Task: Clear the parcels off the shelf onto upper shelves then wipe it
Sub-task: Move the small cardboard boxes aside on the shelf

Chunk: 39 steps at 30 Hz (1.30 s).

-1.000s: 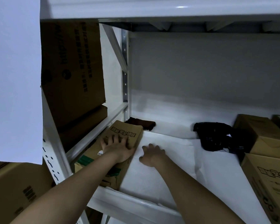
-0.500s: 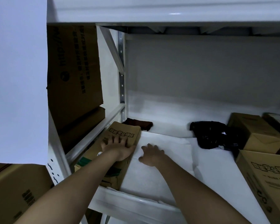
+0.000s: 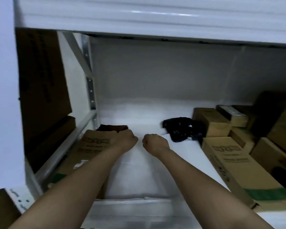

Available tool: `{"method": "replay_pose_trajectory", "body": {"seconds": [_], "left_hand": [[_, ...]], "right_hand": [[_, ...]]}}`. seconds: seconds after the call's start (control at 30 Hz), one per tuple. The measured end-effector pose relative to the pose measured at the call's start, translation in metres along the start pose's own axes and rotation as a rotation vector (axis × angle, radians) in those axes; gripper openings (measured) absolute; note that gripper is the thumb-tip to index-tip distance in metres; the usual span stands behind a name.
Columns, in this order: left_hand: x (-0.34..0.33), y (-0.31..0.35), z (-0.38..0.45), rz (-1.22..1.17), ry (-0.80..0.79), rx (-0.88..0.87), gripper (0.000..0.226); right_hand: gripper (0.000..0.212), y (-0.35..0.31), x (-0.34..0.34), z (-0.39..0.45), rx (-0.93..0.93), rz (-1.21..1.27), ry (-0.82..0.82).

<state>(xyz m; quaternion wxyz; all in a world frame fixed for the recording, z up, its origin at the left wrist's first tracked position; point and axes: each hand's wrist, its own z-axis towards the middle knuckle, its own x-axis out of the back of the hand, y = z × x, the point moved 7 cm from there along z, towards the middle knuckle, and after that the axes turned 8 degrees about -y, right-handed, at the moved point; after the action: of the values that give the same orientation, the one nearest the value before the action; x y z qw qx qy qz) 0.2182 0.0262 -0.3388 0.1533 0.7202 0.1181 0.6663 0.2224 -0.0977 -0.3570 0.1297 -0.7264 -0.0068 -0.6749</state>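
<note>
From the head camera, the job looks barely started: the shelf [image 3: 152, 164] carries most of its load. A flat brown parcel [image 3: 89, 151] lies along its left edge under the left forearm, a dark cloth [image 3: 112, 127] sits just behind it, a black bag [image 3: 180, 129] lies near the middle back, and a cluster of cardboard boxes [image 3: 228, 156] crowds the right side. The left hand [image 3: 125, 140] and right hand [image 3: 155, 142] are both curled into fists close together over the far edge of a white sheet [image 3: 139, 176] on the shelf (whether they pinch it I cannot tell; the fingers are hidden). Lifting parcels to the upper shelf [image 3: 155, 15] and all wiping appear still ahead.
</note>
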Motion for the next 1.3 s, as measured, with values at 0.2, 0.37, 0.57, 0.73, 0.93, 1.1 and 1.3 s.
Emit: {"method": "replay_pose_trajectory", "body": {"seconds": [0.2, 0.37, 0.57, 0.73, 0.93, 1.1, 1.3], "left_hand": [[-0.029, 0.054, 0.01, -0.051, -0.134, -0.032, 0.03], [-0.061, 0.118, 0.005, -0.092, -0.187, -0.085, 0.027], [-0.107, 0.201, -0.015, -0.209, -0.284, -0.143, 0.055], [-0.158, 0.258, -0.029, -0.344, -0.407, -0.054, 0.073], [-0.193, 0.299, -0.046, -0.535, -0.443, 0.018, 0.084], [-0.213, 0.304, -0.044, -0.642, -0.426, 0.132, 0.099], [-0.215, 0.302, -0.041, -0.805, -0.365, 0.262, 0.072]], "right_hand": [[0.026, 0.076, 0.024, -0.029, -0.18, 0.063, 0.049], [0.037, 0.151, 0.037, -0.059, -0.286, 0.109, 0.059], [0.051, 0.233, 0.044, -0.099, -0.394, 0.105, 0.113], [0.067, 0.3, 0.037, -0.127, -0.492, 0.129, 0.117], [0.067, 0.347, 0.024, -0.143, -0.566, 0.229, 0.096], [0.066, 0.368, 0.013, -0.146, -0.623, 0.497, -0.018], [0.056, 0.373, 0.004, -0.146, -0.63, 0.686, -0.086]]}}
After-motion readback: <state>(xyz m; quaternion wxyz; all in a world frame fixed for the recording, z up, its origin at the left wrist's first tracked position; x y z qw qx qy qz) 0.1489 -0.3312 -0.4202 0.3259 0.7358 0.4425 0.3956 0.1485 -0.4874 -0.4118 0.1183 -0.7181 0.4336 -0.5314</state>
